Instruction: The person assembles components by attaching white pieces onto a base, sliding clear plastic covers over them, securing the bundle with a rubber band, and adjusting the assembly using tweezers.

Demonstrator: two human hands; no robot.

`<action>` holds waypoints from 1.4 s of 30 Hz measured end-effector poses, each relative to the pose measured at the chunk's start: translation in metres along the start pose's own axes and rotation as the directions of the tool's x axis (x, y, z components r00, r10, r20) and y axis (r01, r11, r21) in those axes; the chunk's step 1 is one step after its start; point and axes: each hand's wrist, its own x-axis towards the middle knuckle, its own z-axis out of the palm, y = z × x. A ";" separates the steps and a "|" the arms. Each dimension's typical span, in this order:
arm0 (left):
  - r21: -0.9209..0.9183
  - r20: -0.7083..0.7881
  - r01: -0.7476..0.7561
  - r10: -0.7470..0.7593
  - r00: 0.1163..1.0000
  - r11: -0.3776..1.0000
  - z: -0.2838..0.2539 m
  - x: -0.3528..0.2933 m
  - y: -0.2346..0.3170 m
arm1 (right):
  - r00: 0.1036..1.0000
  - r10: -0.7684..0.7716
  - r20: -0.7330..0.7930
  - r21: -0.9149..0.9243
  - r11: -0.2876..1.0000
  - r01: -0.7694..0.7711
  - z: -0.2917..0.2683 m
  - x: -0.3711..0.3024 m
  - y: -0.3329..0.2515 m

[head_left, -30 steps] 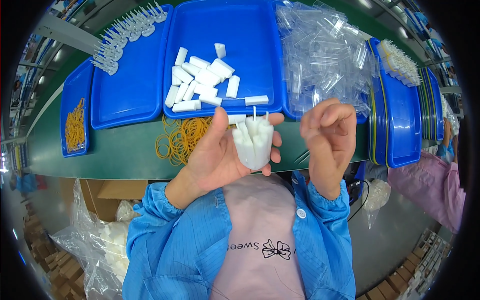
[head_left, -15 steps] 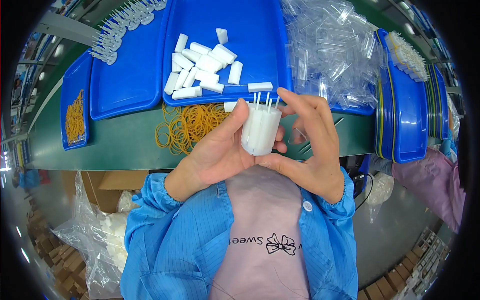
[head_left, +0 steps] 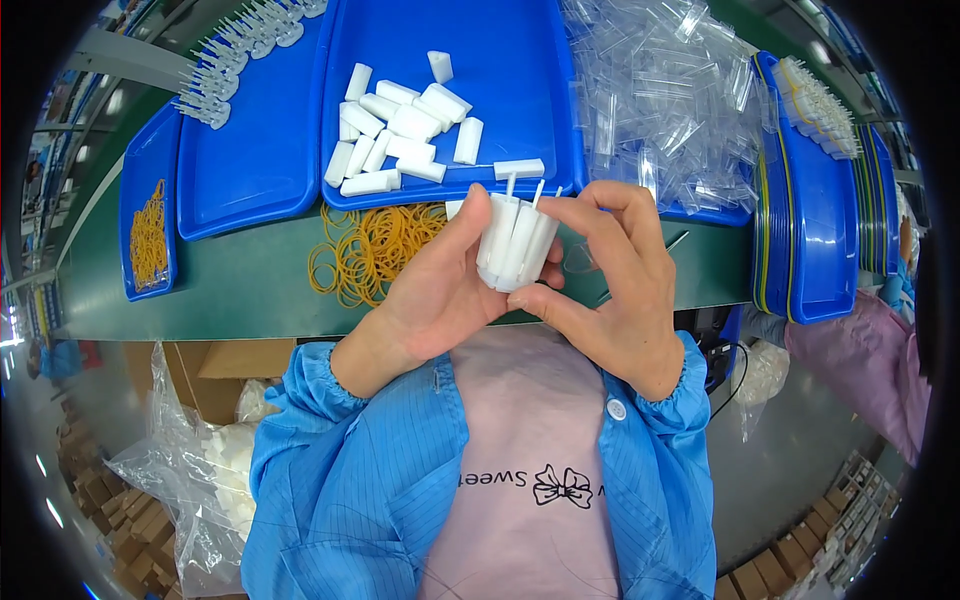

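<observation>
My left hand (head_left: pixel 432 282) is closed round a bundle of white foam blocks (head_left: pixel 517 243), thumb along its left side. The blocks stand side by side in a ring, and thin white prongs rise out of the top. On the other side, my right hand (head_left: pixel 625 290) pinches the same bundle, index finger at its upper edge and thumb at its lower edge. Something clear and curved (head_left: pixel 580 258) shows behind my right fingers; its kind cannot be made out. Loose white foam blocks (head_left: pixel 412 122) lie in the blue tray (head_left: pixel 480 50) just beyond the hands.
Yellow rubber bands (head_left: pixel 370 250) lie on the green table (head_left: pixel 230 285). Pronged white parts (head_left: pixel 215 85) sit on a left tray. Clear plastic pieces (head_left: pixel 670 110) fill one at right, beside stacked blue trays (head_left: pixel 825 240) with finished-looking white bundles on top. A thin metal rod (head_left: pixel 678 241) lies near my right hand.
Both hands have raised the bundle slightly and tipped it, so fewer prongs show. My right index finger has come down against its upper edge, and the thumb has shifted at its base.
</observation>
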 end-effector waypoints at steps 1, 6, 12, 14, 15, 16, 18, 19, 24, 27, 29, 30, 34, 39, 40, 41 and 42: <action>0.001 0.000 -0.004 0.004 1.000 1.000 0.002 -0.002 -0.001 | 1.000 -0.004 0.000 0.001 1.000 0.004 0.000 0.000 0.000; 0.615 -0.101 -0.202 0.330 0.938 0.762 0.004 -0.003 -0.010 | 1.000 -0.025 -0.010 0.074 0.997 0.026 -0.004 0.002 0.000; 0.679 -0.072 -0.242 0.391 0.918 0.693 0.001 -0.014 -0.007 | 0.990 -0.110 -0.094 0.438 0.888 0.140 -0.028 -0.006 0.026; 0.680 -0.086 -0.210 0.361 0.929 0.702 0.001 -0.015 -0.008 | 0.989 -0.081 -0.127 0.495 0.859 0.133 -0.022 -0.010 0.029; 0.679 -0.090 -0.209 0.362 0.928 0.704 0.004 -0.016 -0.008 | 0.986 -0.045 -0.163 0.545 0.829 0.129 -0.020 -0.013 0.030; 0.664 -0.107 -0.196 0.351 0.930 0.721 0.006 -0.016 -0.008 | 0.986 -0.045 -0.161 0.547 0.828 0.127 -0.015 -0.013 0.025; 0.650 -0.121 -0.181 0.336 0.934 0.738 0.007 -0.016 -0.009 | 0.952 0.211 -0.224 0.638 0.770 -0.020 -0.006 -0.012 0.013; 0.641 -0.106 -0.186 0.326 0.939 0.744 0.006 -0.016 -0.010 | 0.950 0.212 -0.227 0.637 0.771 -0.020 -0.005 -0.012 0.013; 0.659 -0.102 -0.198 0.348 0.932 0.725 0.004 -0.015 -0.014 | 0.948 0.198 -0.251 0.522 0.852 -0.039 -0.005 -0.012 0.021; 0.621 0.067 -0.293 0.323 0.944 0.727 0.002 -0.014 -0.014 | 0.924 0.315 -0.219 0.753 0.656 -0.045 -0.008 -0.009 0.015; 0.696 0.008 -0.227 0.308 0.951 0.681 0.008 -0.014 -0.013 | 0.920 0.334 -0.204 0.779 0.625 -0.054 -0.012 -0.011 0.010; 0.695 0.007 -0.225 0.307 0.952 0.683 0.007 -0.014 -0.014 | 0.916 0.354 -0.187 0.804 0.591 -0.064 -0.013 -0.013 0.008; 0.790 0.043 -0.257 0.367 0.929 0.556 0.005 -0.014 -0.013 | 0.943 0.152 -0.296 0.608 0.791 0.064 -0.017 -0.021 0.018; 0.725 0.083 -0.404 0.511 0.856 0.558 -0.003 -0.011 -0.016 | 0.930 0.334 -0.155 0.768 0.633 -0.100 -0.016 -0.021 0.005; 0.719 0.063 -0.378 0.487 0.871 0.583 -0.005 -0.012 -0.014 | 0.921 0.382 -0.069 0.793 0.582 -0.182 -0.017 -0.022 0.002; 0.712 0.043 -0.352 0.462 0.886 0.607 -0.006 -0.013 -0.012 | 0.921 0.383 -0.072 0.792 0.583 -0.181 -0.017 -0.021 0.002; 0.712 0.042 -0.352 0.463 0.885 0.607 -0.005 -0.013 -0.012 | 0.946 0.305 -0.108 0.704 0.695 -0.144 -0.016 -0.019 0.003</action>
